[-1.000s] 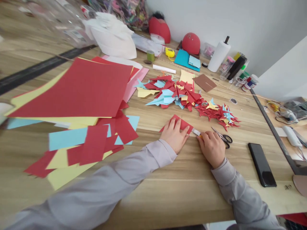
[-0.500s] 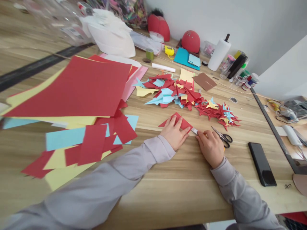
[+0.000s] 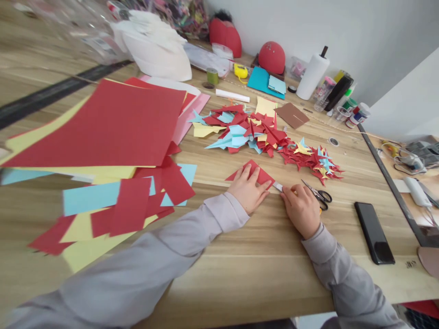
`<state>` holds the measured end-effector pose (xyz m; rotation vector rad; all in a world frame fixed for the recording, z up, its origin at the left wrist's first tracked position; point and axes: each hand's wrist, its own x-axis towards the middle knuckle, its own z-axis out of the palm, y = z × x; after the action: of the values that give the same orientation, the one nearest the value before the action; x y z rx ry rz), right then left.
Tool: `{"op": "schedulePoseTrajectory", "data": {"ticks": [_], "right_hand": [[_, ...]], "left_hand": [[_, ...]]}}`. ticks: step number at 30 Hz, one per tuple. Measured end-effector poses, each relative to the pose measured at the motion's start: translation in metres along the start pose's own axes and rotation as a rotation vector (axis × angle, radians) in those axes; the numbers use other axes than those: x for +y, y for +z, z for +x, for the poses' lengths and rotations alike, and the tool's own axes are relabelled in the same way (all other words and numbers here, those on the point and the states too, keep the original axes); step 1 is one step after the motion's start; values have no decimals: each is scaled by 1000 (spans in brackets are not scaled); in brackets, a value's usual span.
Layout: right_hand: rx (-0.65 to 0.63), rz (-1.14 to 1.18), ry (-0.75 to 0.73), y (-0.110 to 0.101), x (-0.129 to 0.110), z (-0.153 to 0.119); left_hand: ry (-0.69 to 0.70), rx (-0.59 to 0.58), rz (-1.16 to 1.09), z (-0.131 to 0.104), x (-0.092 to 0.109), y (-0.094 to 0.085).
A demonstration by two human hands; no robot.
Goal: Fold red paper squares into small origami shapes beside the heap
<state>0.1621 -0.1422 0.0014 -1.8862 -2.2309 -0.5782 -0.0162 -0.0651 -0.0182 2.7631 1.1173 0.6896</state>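
My left hand (image 3: 248,189) lies with fingers spread on a folded piece of red paper (image 3: 262,175), pressing it to the table. My right hand (image 3: 302,209) is closed around a utility knife (image 3: 278,186). Its silver blade points left and meets the paper's right corner; most of the handle is hidden in my fist, with a bit of yellow showing behind. Just beyond my right hand lie black-handled scissors (image 3: 321,197). Past my left hand is a heap of folded red, blue and yellow paper shapes (image 3: 240,132), with spiky red pieces (image 3: 302,157) at its right.
Large red and yellow sheets (image 3: 113,123) are stacked at the left, with cut strips (image 3: 130,205) in front. A black phone (image 3: 374,233) rests at the right. Along the back stand a white roll (image 3: 313,76), a yellow tape measure (image 3: 240,71) and several small bottles (image 3: 358,115).
The view has shifted very slightly. Both hands, the red paper and the knife hold nearly the same places.
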Motion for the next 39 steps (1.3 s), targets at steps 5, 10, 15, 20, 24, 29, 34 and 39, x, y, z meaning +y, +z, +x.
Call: {"op": "schedulePoseTrajectory", "data": {"ticks": [5,10,15,20,24,29,34,39], "right_hand": [[-14,1,11,-1,0,0],[-12,27,7,-2,1,1],[1,54,8,-2,4,1],[-3,65,19,-1,5,1],[0,71,39,-1,5,0],[10,92,61,-1,7,0],[16,109,43,-1,11,-3],[30,117,20,1,10,-4]], "left_hand": [[0,2,11,0,0,-1],[9,5,22,0,0,0],[3,6,20,0,0,1],[14,5,25,0,0,0],[8,4,10,1,0,0],[10,4,29,0,0,0],[14,10,52,-1,0,-2],[7,-8,59,-1,-2,-4]]}}
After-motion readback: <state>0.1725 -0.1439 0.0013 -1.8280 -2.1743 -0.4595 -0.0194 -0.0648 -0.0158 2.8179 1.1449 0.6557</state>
